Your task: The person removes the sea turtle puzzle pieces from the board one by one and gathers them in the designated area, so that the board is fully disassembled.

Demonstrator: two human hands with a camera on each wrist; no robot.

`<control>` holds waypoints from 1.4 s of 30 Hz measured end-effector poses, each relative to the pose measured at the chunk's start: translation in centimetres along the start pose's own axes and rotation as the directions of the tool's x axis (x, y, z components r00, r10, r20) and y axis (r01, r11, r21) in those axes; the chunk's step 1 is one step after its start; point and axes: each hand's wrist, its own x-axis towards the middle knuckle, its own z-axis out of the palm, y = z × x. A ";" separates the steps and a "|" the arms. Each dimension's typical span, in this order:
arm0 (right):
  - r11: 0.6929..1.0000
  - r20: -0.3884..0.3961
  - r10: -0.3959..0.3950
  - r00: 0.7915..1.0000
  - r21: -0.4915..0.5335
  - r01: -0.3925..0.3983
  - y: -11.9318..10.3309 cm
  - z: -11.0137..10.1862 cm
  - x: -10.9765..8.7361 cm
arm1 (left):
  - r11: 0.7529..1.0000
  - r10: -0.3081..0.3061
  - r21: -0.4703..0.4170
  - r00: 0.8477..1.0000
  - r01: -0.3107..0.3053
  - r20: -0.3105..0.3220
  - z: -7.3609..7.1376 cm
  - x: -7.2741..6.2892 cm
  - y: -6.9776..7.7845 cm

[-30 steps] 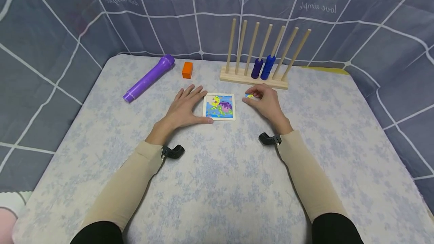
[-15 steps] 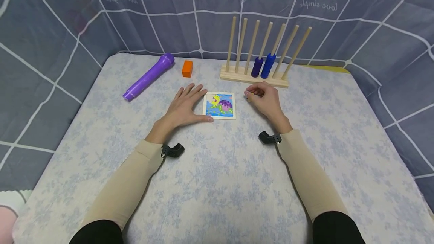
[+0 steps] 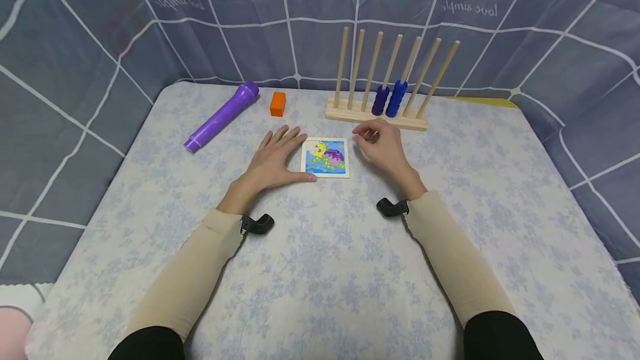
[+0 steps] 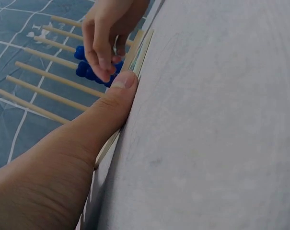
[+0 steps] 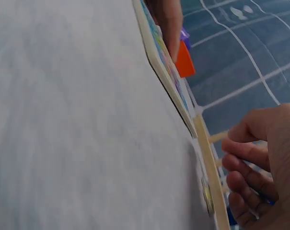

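A square puzzle board (image 3: 325, 158) with a turtle picture and a pale frame lies on the table. My left hand (image 3: 274, 161) is spread along its left side, thumb straight at the lower edge and index fingertip by the upper left corner. Right of the board my right hand (image 3: 384, 146) hovers with loosely bent fingers and nothing showing between them. In the right wrist view a small puzzle piece (image 5: 208, 196) lies flat on the cloth, apart from the fingertips (image 5: 235, 163). From the head view that piece is mostly covered by my right hand.
Behind my right hand stands a wooden peg rack (image 3: 376, 114) with dark purple beads (image 3: 380, 100) and blue beads (image 3: 396, 99) on two pegs. An orange block (image 3: 277, 104) and a purple toy microphone (image 3: 221, 117) lie at the back left. Grey curtain surrounds the table.
My right hand, which had its fingertips at the puzzle piece a second ago, has shifted left toward the board without it. The left hand and the board keep their place.
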 end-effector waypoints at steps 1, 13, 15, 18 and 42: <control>1.000 0.013 0.003 1.000 -0.008 -0.002 -0.5 0.3 0.1 | 1.000 -0.002 0.001 1.000 0.002 0.002 0.0 0.0 0.0; 0.994 0.103 0.092 0.990 -0.074 -0.084 -5.1 5.4 1.6 | 1.000 -0.002 -0.001 1.000 0.002 -0.006 0.5 -0.1 -0.1; 0.992 0.108 0.099 0.989 -0.092 -0.089 -5.1 5.9 1.6 | 1.000 0.003 -0.005 1.000 -0.003 -0.006 0.6 -0.1 -0.1; 0.990 0.109 0.098 0.989 -0.107 -0.087 -4.8 6.2 1.4 | 1.000 0.008 -0.006 1.000 -0.008 -0.005 0.7 0.0 0.0; 0.980 0.067 0.004 0.998 -0.197 0.009 -5.3 6.7 1.4 | 1.000 0.005 0.003 1.000 -0.005 0.004 0.1 0.1 -0.2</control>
